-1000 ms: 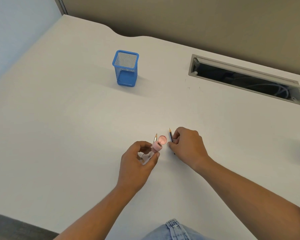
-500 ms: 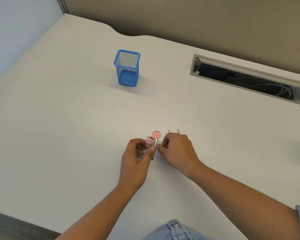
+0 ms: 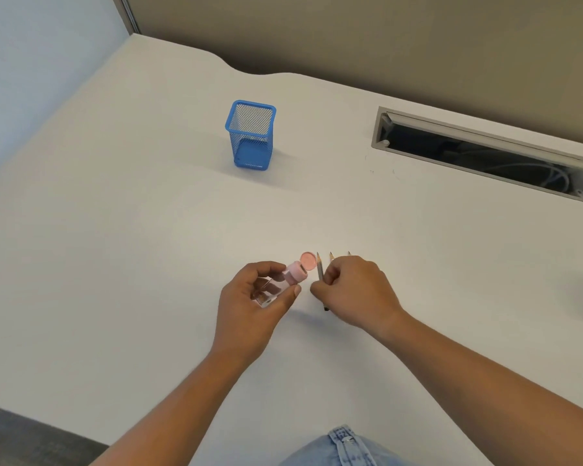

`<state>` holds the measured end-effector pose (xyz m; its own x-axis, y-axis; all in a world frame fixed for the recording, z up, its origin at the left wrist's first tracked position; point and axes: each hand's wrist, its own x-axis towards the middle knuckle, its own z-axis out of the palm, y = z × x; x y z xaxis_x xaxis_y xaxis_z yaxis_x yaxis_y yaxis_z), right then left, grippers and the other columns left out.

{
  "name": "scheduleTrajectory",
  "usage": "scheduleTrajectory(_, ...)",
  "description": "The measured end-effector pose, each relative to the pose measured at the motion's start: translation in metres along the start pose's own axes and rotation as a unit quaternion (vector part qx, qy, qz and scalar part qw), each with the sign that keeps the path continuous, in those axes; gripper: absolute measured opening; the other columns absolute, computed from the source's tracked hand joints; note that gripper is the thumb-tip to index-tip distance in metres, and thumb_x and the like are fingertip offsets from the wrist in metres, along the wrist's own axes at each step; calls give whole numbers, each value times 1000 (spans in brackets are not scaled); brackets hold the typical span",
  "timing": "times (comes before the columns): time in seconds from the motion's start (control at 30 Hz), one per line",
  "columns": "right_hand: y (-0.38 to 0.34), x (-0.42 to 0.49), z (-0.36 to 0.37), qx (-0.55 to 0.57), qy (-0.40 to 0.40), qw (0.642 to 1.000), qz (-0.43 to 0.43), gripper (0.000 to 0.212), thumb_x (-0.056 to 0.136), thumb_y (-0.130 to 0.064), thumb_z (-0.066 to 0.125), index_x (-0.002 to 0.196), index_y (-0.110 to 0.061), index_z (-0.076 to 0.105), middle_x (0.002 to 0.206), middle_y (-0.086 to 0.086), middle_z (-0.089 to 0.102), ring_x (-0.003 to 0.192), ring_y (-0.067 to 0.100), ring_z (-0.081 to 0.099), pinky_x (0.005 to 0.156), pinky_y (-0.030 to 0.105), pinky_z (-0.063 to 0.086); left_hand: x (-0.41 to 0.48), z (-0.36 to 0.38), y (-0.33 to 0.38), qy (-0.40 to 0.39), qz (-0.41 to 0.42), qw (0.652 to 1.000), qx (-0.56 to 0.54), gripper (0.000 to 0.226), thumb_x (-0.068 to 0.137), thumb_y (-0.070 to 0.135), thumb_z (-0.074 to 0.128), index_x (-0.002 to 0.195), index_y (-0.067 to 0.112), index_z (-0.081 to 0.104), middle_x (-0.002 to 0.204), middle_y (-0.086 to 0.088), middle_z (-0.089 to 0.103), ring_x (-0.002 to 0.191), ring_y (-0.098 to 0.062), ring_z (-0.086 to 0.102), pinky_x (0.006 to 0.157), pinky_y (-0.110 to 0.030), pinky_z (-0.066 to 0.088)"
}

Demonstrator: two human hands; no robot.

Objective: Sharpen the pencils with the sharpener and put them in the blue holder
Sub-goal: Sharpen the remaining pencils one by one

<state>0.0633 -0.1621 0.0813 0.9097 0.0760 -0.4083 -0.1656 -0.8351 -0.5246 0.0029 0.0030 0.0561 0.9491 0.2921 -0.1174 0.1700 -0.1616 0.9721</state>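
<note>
My left hand (image 3: 253, 304) grips a pink sharpener (image 3: 292, 274) with a clear body, its round lid (image 3: 308, 260) flipped open toward the right. My right hand (image 3: 354, 290) pinches a grey pencil (image 3: 320, 272) just right of the sharpener, tip pointing away from me. The tips of two more pencils (image 3: 331, 255) poke out beyond my right knuckles; their shafts are hidden under the hand. The blue mesh holder (image 3: 251, 136) stands upright and looks empty, far beyond my left hand.
The white desk (image 3: 115, 230) has a curved back edge. An open grey cable slot (image 3: 485, 153) with wires inside sits at the back right. A beige wall panel runs behind. Denim shows at the bottom edge.
My right hand has taken hold of one pencil and lifted it beside the sharpener. My left hand has tilted the sharpener so its open top faces right.
</note>
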Motion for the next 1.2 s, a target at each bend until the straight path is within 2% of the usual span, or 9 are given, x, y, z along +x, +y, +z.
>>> scheduleTrajectory(0.13, 18, -23, -35, 162, 14, 987, 22, 9, 76, -22, 62, 72, -15, 64, 64, -1, 75, 65, 20, 72, 66, 43, 59, 1, 3, 18, -39, 28, 999, -3, 34, 70, 14, 87, 92, 32, 69, 86, 18, 70, 72, -2, 61, 66, -10, 47)
scheduleTrajectory(0.23, 35, -46, -62, 262, 26, 965, -10, 17, 88, -10, 62, 79, -20, 71, 68, -4, 73, 63, 10, 68, 60, 29, 55, -2, 10, 34, -78, 52, 996, -1, 35, 68, 12, 88, 90, 31, 69, 88, 18, 71, 73, -2, 61, 68, -10, 46)
scheduleTrajectory(0.5, 62, -104, -101, 297, 92, 945, -99, 21, 90, -14, 68, 92, -31, 79, 72, -3, 67, 61, 12, 55, 58, 19, 47, -16, 32, 71, -149, 133, 979, 31, 34, 67, 20, 89, 91, 36, 70, 91, 21, 71, 83, -4, 63, 73, -6, 42)
scheduleTrajectory(0.6, 69, -116, -107, 286, 131, 944, -104, 22, 90, -12, 69, 89, -32, 79, 74, -6, 67, 64, 30, 51, 56, 27, 44, -20, 39, 77, -161, 145, 976, 28, 33, 68, 22, 88, 91, 36, 70, 91, 20, 70, 83, -6, 64, 73, -7, 42)
scheduleTrajectory(0.67, 73, -120, -108, 280, 147, 943, -105, 23, 89, -11, 69, 87, -32, 79, 73, -7, 66, 64, 32, 50, 53, 24, 41, -22, 43, 80, -168, 151, 974, 34, 32, 68, 23, 87, 92, 36, 70, 92, 20, 70, 84, -7, 64, 72, -8, 42)
scheduleTrajectory(0.83, 74, -126, -105, 251, 149, 947, -131, 28, 88, -6, 70, 85, -33, 78, 76, -6, 67, 59, 6, 56, 53, 6, 38, -26, 49, 82, -192, 158, 968, 42, 32, 69, 23, 87, 92, 36, 70, 91, 18, 69, 84, -7, 63, 73, -8, 41)
scheduleTrajectory(1.0, 75, -126, -101, 179, 165, 954, -174, 25, 88, -6, 71, 94, -30, 78, 87, -7, 70, 78, 13, 64, 64, 14, 47, -29, 52, 84, -239, 148, 958, 54, 29, 74, 25, 82, 94, 37, 64, 94, 16, 67, 86, -9, 62, 74, -14, 46)
scheduleTrajectory(1.13, 78, -123, -101, 38, 194, 950, -243, 15, 93, -17, 63, 103, -19, 74, 85, -16, 61, 72, 5, 56, 63, 12, 41, -28, 51, 86, -315, 112, 940, 71, 29, 84, 22, 75, 98, 39, 57, 95, 23, 63, 82, -3, 59, 70, -9, 44)
scheduleTrajectory(1.2, 79, -121, -102, -36, 191, 941, -278, 20, 96, -24, 56, 104, -16, 71, 83, -9, 55, 71, 4, 49, 63, 14, 38, -28, 52, 88, -347, 96, 930, 68, 26, 87, 25, 73, 106, 36, 60, 99, 24, 65, 81, -3, 59, 73, -11, 46)
